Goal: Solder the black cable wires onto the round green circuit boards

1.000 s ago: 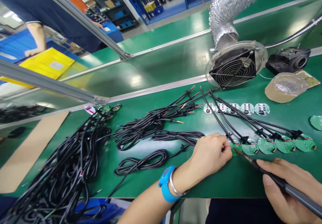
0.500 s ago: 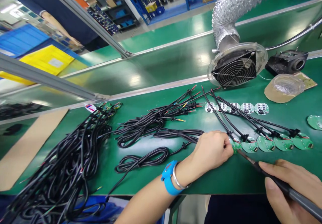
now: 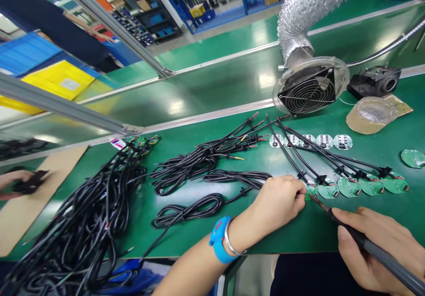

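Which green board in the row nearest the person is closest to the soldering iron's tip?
The leftmost board, beside the left hand; the soldering iron points at it, while the row's other boards lie farther right.

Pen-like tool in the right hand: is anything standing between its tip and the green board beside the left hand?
Nothing visible: the tool's tip is at the green board, though contact is unclear; the left hand sits beside, not between.

A slim soldering iron, dark-handled with a narrow metal shaft, is held slantwise in the right grip, its tip brought to the lower edge of a small green circuit board. The board is laid flat on the surface, its left side hidden by the left grip.
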The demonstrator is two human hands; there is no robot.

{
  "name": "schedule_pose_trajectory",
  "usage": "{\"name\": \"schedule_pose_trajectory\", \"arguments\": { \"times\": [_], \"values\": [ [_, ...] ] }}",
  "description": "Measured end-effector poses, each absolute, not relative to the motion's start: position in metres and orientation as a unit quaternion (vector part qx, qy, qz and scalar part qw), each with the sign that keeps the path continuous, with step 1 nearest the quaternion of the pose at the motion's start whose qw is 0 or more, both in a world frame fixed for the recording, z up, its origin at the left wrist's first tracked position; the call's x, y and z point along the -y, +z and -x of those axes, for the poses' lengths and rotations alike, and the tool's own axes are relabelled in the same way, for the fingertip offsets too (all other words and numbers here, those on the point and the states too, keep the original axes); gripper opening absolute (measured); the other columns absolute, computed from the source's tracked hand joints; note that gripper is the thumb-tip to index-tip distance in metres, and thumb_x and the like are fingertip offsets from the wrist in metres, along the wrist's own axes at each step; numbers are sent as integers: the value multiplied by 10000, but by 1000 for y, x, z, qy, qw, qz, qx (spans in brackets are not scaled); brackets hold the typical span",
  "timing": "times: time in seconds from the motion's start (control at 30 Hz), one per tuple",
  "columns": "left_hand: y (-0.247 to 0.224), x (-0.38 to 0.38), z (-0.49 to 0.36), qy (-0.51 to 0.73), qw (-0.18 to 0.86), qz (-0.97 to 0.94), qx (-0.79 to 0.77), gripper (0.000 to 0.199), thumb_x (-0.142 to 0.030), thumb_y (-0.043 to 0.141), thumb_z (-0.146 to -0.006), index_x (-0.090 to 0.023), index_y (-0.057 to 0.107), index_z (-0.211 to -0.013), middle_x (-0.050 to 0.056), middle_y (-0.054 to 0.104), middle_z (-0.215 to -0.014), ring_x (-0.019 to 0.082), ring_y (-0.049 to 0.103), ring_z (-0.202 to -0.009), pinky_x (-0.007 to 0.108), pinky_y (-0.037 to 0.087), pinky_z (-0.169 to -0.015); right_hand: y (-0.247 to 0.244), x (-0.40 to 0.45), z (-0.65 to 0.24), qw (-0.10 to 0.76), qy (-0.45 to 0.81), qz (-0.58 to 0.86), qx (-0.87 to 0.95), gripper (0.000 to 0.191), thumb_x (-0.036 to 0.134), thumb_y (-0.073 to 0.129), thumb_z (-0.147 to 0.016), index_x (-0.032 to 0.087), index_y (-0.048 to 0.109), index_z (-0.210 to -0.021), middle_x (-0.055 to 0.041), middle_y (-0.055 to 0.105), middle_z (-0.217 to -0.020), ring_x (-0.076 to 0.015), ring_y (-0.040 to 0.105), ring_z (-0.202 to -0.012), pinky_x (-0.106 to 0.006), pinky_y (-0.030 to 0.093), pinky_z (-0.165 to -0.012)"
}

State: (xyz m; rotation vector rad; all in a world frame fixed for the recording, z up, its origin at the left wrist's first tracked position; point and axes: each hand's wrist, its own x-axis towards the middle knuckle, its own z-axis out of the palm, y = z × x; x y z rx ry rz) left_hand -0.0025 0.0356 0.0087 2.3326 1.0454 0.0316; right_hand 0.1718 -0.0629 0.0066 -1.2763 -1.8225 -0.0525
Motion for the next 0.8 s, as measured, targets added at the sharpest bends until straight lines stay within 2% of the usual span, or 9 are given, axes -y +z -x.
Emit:
{"name": "schedule_pose_trajectory", "arguments": {
  "times": [0.1,0.23,0.5,0.8],
  "values": [
    [10,-32,0,-25,238,-895,-377,139,-167,535,-915,-177,643,-829,18,663,-805,175,628,-732,273,459,-655,4,64,-172,444,-21,510,736,149,117,560,-865,147,645,-983,5,635,-666,-94,596,-511,-200,496,-504],
    [11,-29,-3,-61,199,-909,-362,125,-167,494,-945,-151,608,-897,45,647,-850,200,633,-765,295,492,-673,-3,67,-175,438,-36,518,734,153,131,574,-868,168,632,-1005,-3,676,-713,-128,649,-578,-228,535,-556],
    [3,-27,-4,-41,207,-901,-378,177,-187,411,-967,-167,558,-870,55,656,-864,206,634,-761,306,501,-676,3,63,-175,449,-55,518,726,132,137,558,-881,162,658,-963,-9,674,-687,-117,645,-539,-201,517,-521],
    [3,-25,-5,-48,230,-886,-400,147,-175,419,-949,-171,545,-872,54,664,-842,213,647,-752,316,502,-686,2,63,-176,455,-28,515,725,168,128,563,-865,176,663,-991,6,643,-662,-101,599,-495,-195,494,-484]
  ]
}}
